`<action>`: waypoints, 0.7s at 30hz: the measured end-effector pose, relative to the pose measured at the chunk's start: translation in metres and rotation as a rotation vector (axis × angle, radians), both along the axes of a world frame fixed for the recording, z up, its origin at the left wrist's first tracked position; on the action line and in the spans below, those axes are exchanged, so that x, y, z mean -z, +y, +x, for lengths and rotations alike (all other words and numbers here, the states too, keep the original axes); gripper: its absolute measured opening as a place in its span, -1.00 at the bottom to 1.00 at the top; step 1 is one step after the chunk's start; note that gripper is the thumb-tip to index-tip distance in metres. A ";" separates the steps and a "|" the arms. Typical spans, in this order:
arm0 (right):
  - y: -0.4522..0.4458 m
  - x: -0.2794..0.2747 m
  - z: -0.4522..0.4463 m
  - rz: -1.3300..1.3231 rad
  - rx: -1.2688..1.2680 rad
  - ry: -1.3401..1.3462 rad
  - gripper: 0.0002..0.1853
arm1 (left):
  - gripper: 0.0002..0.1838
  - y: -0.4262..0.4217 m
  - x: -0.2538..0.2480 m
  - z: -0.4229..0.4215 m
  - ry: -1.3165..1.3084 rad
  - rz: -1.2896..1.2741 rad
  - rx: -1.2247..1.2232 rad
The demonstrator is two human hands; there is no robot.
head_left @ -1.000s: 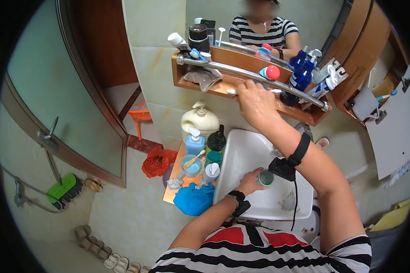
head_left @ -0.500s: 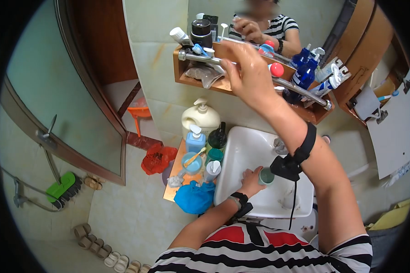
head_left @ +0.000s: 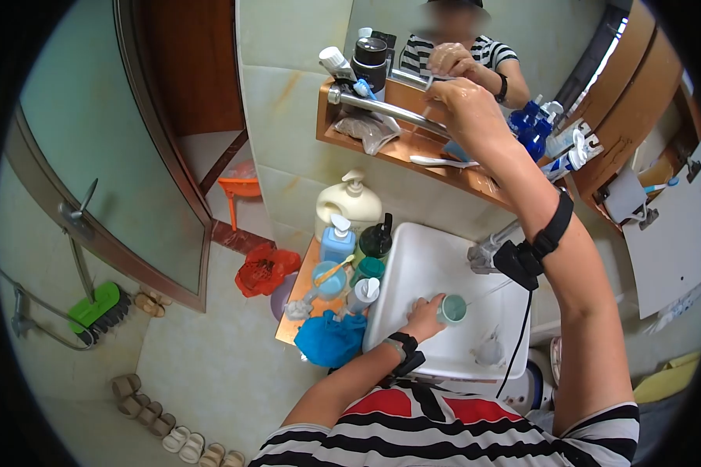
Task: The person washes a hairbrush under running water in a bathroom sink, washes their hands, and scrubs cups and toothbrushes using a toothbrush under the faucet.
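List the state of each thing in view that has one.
Green cup: in left hand, over sink
Right hand: up at the shelf; grip unclear
Glass door: open
Yellow toothbrush: propped at blue cup's mouth
White tube: capped
Black canister: upright, lidded
Cream pump bottle: upright

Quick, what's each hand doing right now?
Left hand: closed around a small, round, pale green cup over the glossy white sink.
Right hand: closed, apparently pinching a thin, pale stick; exactly what it is cannot be told.
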State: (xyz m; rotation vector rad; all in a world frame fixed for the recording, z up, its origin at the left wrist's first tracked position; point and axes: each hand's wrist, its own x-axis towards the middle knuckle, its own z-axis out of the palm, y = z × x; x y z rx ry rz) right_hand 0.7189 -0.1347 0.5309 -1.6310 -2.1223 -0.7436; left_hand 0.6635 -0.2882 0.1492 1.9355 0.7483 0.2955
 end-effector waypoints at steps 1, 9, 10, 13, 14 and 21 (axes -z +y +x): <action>-0.002 -0.001 0.003 0.042 0.027 -0.095 -0.82 | -0.13 0.000 0.000 0.000 0.007 0.001 0.005; -0.016 -0.003 -0.001 -0.157 -0.010 0.077 -0.73 | -0.12 0.001 -0.004 0.001 0.052 -0.040 0.047; -0.022 -0.006 -0.004 -0.132 -0.056 0.133 -0.71 | -0.12 0.002 -0.004 0.001 0.062 -0.042 0.049; -0.043 -0.011 -0.003 0.092 0.038 -0.035 -0.70 | -0.13 0.004 -0.008 -0.001 0.066 -0.046 0.058; -0.053 -0.010 -0.007 0.086 0.048 -0.032 -0.70 | -0.13 0.004 -0.006 -0.001 0.069 -0.051 0.068; -0.057 0.069 -0.007 -0.114 0.205 -0.141 -0.56 | -0.14 0.006 0.011 0.008 0.047 0.005 0.073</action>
